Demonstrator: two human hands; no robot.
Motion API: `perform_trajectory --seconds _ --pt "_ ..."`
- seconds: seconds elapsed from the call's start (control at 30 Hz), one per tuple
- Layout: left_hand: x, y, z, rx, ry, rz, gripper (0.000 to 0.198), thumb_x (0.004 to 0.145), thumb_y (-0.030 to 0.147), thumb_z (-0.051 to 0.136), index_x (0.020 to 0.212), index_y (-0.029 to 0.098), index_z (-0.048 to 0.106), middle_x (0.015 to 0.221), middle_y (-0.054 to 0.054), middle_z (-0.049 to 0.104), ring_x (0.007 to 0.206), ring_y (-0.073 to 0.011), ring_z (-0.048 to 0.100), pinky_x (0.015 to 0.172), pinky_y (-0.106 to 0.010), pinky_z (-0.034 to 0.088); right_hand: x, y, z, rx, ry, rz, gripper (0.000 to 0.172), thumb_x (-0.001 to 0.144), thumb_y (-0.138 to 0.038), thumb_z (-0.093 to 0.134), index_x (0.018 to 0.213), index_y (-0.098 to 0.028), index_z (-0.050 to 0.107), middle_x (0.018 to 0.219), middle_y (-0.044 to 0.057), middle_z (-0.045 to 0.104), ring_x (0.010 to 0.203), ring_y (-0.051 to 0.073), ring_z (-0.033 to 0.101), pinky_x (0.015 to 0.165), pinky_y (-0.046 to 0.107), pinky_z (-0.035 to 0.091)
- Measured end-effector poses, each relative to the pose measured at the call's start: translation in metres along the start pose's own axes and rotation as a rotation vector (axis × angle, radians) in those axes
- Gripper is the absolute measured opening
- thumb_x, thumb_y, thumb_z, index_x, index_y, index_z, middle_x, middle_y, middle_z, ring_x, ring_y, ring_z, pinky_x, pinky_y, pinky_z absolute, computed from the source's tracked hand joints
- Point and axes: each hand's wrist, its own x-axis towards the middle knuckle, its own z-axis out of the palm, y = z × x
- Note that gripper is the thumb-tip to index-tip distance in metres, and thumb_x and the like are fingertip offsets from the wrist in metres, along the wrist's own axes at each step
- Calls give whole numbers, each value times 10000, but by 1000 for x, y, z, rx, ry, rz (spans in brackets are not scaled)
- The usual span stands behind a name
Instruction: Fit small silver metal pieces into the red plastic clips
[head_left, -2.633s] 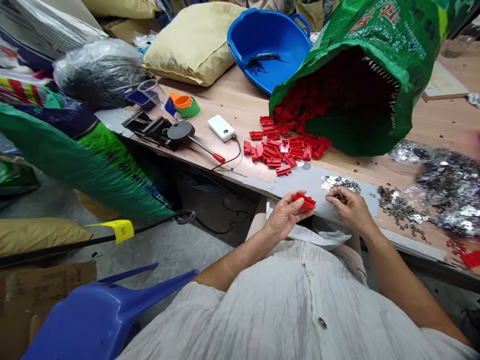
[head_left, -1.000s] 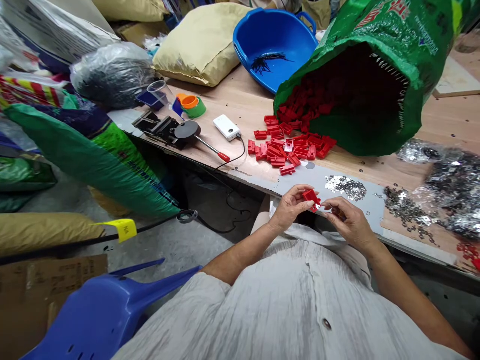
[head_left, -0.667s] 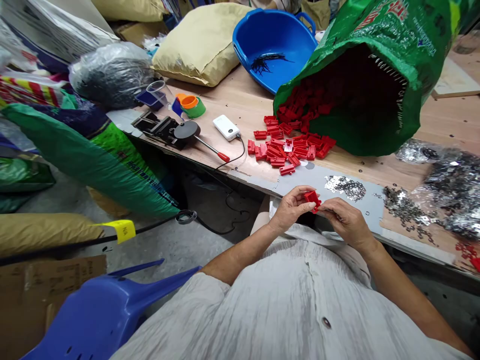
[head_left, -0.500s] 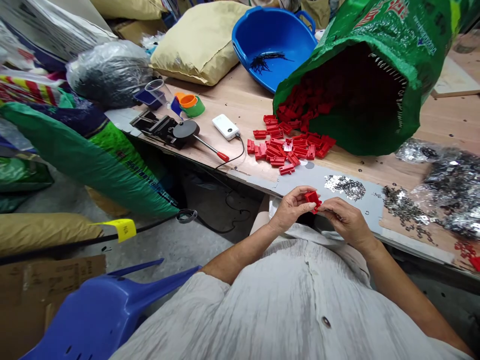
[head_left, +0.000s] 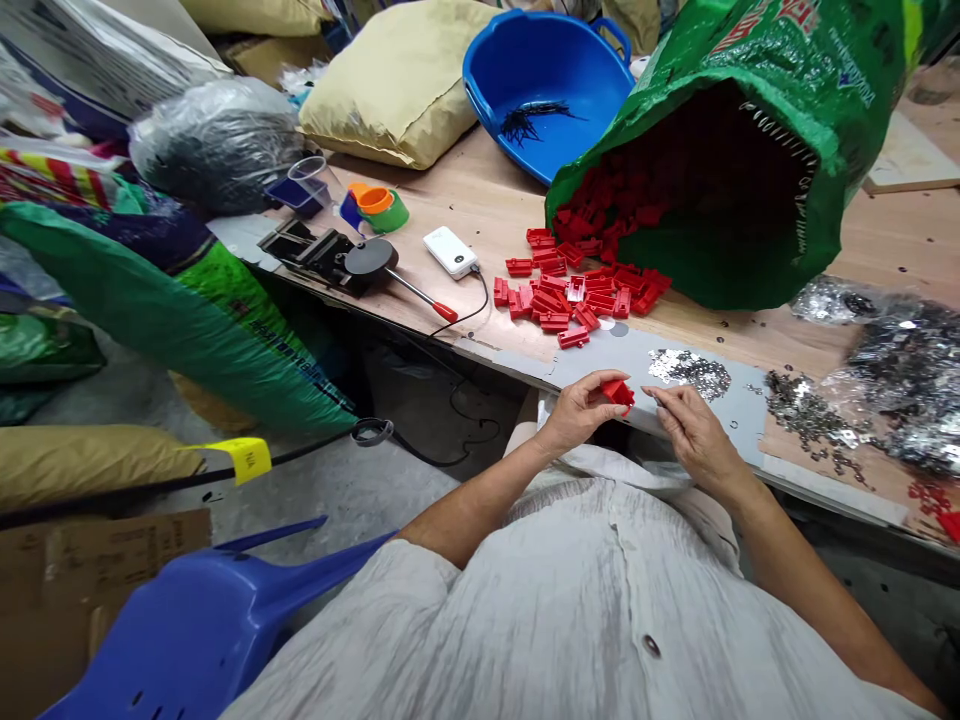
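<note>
Between the thumb and fingers of my left hand (head_left: 579, 412) is a red plastic housing (head_left: 619, 393), held just over the table's front edge. My right hand (head_left: 694, 430) is a short way to the right of it, thumb and index finger pinched on a small metal piece (head_left: 655, 398); its exact shape is too small to make out. The two hands are apart. Beyond them a heap of red plastic housings (head_left: 555, 300) spills from a green woven sack (head_left: 825, 200). Flat shiny metal pieces (head_left: 690, 374) lie in a pile on a grey sheet near my right hand.
Further right are small metal parts (head_left: 814, 420) and clear plastic bags (head_left: 911, 370). A black hand press (head_left: 337, 260) with a red-tipped lever stands left, beside a white power bank (head_left: 451, 252). At the back sit a blue basin (head_left: 555, 80) and a beige sack (head_left: 397, 80).
My right hand has drawn back to the right, away from the red housing, with the small metal piece now showing at its fingertips. The housing has tilted in my left hand.
</note>
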Motion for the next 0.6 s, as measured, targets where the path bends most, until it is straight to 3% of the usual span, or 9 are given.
perform_trajectory --seconds 0.1,0.23,0.4,0.6 --pt "10 -4 -9 280 4 85 388 738 260 758 1104 178 659 1073 -69 681 969 -175 638 913 -295 486 -1 5 3 -44 -19 22 339 980 -296 433 1256 -222 616 929 84 623 852 206 609 767 358 513" --pt "22 -6 -15 489 -65 118 366 748 260 739 1098 192 657 1047 -42 693 940 -166 642 899 -277 478 1 10 6 -126 -24 89 260 940 -310 523 1137 -224 669 965 67 703 805 203 657 758 359 517" --pt "29 -4 -17 517 -165 148 344 767 297 717 1090 194 657 1045 -36 689 916 -160 638 871 -259 468 8 13 10 -157 -54 61 230 933 -296 521 1052 -224 704 985 63 730 852 213 685 789 370 527" --pt "30 -2 -18 495 -157 166 335 734 280 726 1062 220 686 1009 -19 703 887 -159 638 851 -256 463 13 15 15 -151 -65 15 222 917 -249 533 1052 -225 707 998 66 729 873 218 686 800 384 534"
